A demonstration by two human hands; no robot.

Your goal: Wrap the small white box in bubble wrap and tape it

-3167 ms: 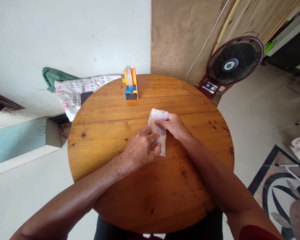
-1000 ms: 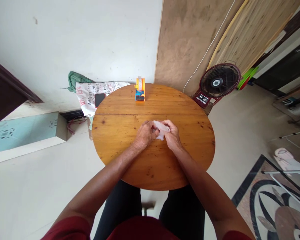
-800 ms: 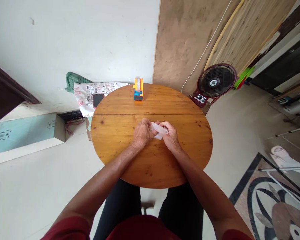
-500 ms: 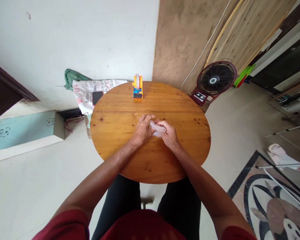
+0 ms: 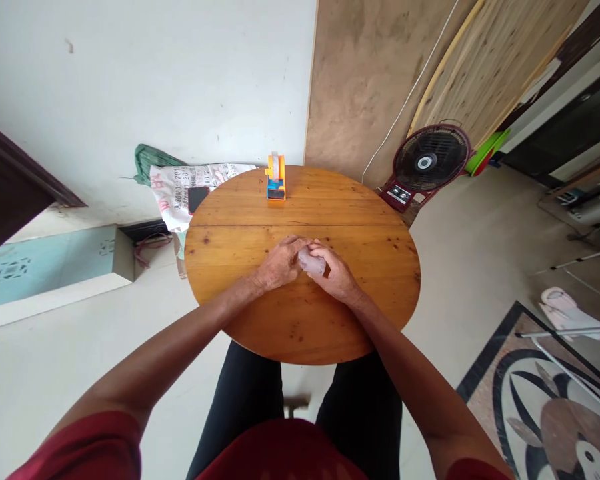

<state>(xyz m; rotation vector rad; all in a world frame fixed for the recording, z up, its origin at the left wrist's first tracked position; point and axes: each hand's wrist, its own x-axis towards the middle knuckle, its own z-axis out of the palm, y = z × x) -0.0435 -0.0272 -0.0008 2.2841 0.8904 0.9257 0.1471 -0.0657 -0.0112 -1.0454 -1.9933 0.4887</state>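
**Both hands closed on a small plastic packet**

Nearest us, the round wooden table [image 5: 300, 333] has its near edge above our legs. At mid-table our left hand [image 5: 279, 267] and right hand [image 5: 337, 277] meet, and the curled fingers of both pinch the clear plastic packet [image 5: 313, 263] between them, at or just above the wood. The packet looks bunched small. We judge that gripping it from both sides keeps the limp film from springing open. Near the far rim, well apart, stands an orange tape dispenser [image 5: 276, 180]. Beyond the table a printed sack [image 5: 176, 185] leans at the wall, and a floor fan [image 5: 429, 161] stands to the right.
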